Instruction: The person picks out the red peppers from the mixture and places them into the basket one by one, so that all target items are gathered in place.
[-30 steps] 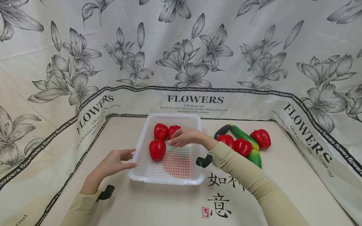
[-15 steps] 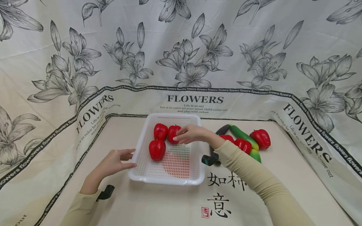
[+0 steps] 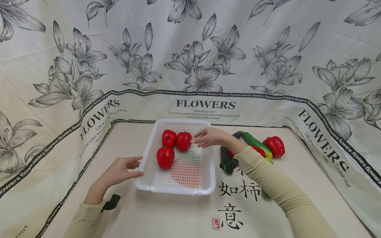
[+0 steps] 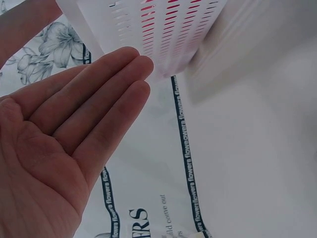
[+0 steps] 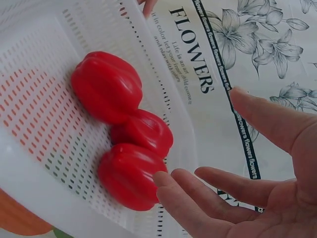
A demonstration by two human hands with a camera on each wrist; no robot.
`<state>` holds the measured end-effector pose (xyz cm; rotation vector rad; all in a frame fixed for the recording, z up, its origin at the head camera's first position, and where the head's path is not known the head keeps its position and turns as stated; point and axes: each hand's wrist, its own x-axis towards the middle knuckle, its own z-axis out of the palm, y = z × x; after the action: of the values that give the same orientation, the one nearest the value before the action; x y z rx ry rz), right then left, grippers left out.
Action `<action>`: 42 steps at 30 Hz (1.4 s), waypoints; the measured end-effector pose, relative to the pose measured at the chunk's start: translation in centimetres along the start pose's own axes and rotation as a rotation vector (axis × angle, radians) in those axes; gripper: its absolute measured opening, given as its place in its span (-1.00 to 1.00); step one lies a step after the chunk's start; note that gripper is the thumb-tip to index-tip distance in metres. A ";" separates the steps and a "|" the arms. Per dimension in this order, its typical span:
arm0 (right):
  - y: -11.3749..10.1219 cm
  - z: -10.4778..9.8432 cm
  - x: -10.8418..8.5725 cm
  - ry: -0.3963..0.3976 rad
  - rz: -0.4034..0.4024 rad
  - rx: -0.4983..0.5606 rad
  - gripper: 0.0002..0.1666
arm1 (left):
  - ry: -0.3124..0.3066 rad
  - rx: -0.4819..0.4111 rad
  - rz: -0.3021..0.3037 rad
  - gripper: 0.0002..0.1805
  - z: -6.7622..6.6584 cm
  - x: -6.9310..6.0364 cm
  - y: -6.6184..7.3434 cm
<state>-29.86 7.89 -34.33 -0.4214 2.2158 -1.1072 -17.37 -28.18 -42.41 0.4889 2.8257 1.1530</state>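
Basket: white, in the centre of the head view, its rim (image 3: pixel 175 190) framing three red peppers.
Peppers: front pepper (image 3: pixel 165 157) left of the basket's middle; back pepper (image 3: pixel 169 138) above it; right-hand pepper (image 3: pixel 184 141) beside that one.
Left hand: lower left of centre, gripping nothing, extended fingers and thumb at the basket's left side (image 3: pixel 118 170).
Right hand: over the basket's upper right, grip released, fingers loosely extended by the right-hand pepper; contact cannot be told (image 3: pixel 210 137).
Right of frame: cucumber (image 3: pixel 255 142), another red pepper (image 3: pixel 274 146); the right sleeve (image 3: pixel 276 188) partly hides other produce.
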 end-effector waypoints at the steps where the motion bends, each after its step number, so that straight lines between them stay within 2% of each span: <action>1: 0.1 -0.2 -0.1 0.003 -0.001 0.005 -0.29 | 0.001 0.001 0.003 -0.24 0.0 0.0 0.0; 16: 2.1 -2.4 -1.3 0.055 0.042 0.068 -0.25 | 0.003 0.012 0.005 -0.25 -0.1 0.1 0.3; 29: 4.0 -4.3 -2.0 0.094 0.060 0.025 -0.24 | 0.000 0.025 -0.006 -0.25 -0.1 0.0 0.2; 42: 5.8 -6.5 -2.8 0.111 0.102 0.056 -0.21 | 0.002 0.019 -0.003 -0.25 -0.1 -0.1 0.2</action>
<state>-32.06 16.77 -34.95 -0.2253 2.2684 -1.1601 -17.27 -28.10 -42.23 0.4840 2.8406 1.1284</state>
